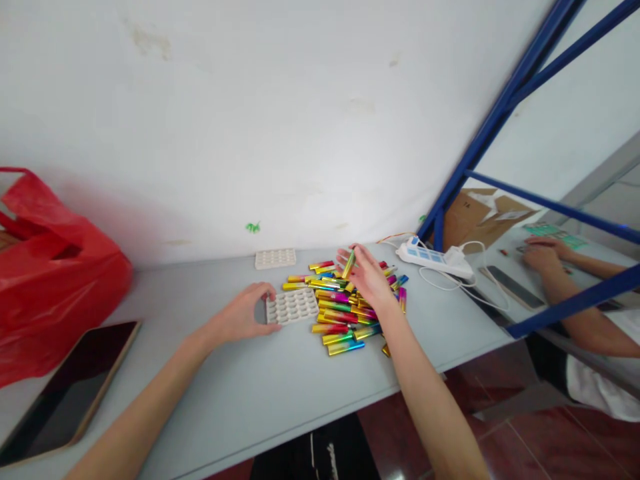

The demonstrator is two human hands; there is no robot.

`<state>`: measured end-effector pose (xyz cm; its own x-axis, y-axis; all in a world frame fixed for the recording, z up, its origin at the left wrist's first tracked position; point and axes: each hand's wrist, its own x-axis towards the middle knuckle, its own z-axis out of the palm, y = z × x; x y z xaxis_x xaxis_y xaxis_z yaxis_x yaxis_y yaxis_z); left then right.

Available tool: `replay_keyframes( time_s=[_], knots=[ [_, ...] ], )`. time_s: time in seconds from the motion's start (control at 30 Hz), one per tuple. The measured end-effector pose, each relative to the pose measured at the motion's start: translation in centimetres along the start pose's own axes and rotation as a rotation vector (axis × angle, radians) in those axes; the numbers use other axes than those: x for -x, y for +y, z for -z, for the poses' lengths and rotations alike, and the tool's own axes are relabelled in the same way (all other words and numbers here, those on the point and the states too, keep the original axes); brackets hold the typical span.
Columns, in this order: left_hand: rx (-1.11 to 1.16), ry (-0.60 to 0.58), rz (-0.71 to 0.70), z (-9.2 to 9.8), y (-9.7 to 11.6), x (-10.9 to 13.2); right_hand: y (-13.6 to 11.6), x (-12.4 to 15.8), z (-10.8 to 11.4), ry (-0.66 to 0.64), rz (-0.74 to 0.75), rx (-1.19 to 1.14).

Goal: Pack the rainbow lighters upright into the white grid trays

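Observation:
My left hand (pixel 250 312) grips a small white tray (pixel 293 307) by its left end, thumb at the near corner and fingers at the far one. Rows of small hollows cover the tray, which lies on the table. A shiny green-and-gold tube (pixel 349 265) is held in the fingers of my right hand (pixel 369 275), above the right side of a loose heap. That heap of metallic tubes (pixel 337 307), in gold, red, blue, green and purple, spreads right of the tray. My right hand and forearm hide part of it.
Another white tray (pixel 275 259) lies near the wall. On the left are a red plastic bag (pixel 55 280) and a dark tablet (pixel 70 390). A power strip (pixel 435 258) with cables lies right, beside a blue metal frame (pixel 480 143). Beyond it are a co-worker's hands (pixel 543 252).

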<state>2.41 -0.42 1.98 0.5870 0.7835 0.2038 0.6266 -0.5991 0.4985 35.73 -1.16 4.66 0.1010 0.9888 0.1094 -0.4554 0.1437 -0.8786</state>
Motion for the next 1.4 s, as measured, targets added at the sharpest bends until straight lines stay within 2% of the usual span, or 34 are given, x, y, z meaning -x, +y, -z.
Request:
replay_keyframes(
  time_s=[0.13, 0.23, 0.3, 0.4, 0.5, 0.67, 0.9, 1.17, 1.4],
  knots=[
    [-0.019, 0.078, 0.005, -1.0, 0.1, 1.0, 0.5, 1.4, -2.5, -0.212, -0.115, 0.09],
    [-0.023, 0.082, 0.001, -1.2, 0.0, 1.3, 2.0, 2.2, -4.5, -0.282, -0.166, 0.261],
    [-0.027, 0.072, -0.011, -1.2, -0.1, 1.4, 3.1, 2.5, -5.6, -0.264, -0.092, 0.436],
    [-0.049, 0.083, -0.021, -1.0, -0.5, 1.3, 4.2, 3.1, -7.0, -0.23, 0.12, 0.696],
    [-0.09, 0.096, 0.015, -0.8, -0.9, 1.4, 4.4, 3.6, -7.8, -0.236, 0.22, 0.836],
    [-0.096, 0.092, 0.048, -0.6, -0.7, 1.7, 4.6, 4.1, -7.8, -0.173, 0.223, 0.982],
    [-0.042, 0.067, 0.038, -0.4, -0.5, 1.6, 5.3, 4.1, -7.2, -0.16, 0.256, 1.12],
    [-0.016, 0.046, 0.019, 0.1, -1.1, 2.0, 4.8, 4.4, -7.1, -0.147, 0.359, 1.133],
    [0.0, 0.061, 0.027, 0.1, -1.0, 2.1, 4.9, 4.4, -6.6, -0.159, 0.366, 1.203]
  ],
)
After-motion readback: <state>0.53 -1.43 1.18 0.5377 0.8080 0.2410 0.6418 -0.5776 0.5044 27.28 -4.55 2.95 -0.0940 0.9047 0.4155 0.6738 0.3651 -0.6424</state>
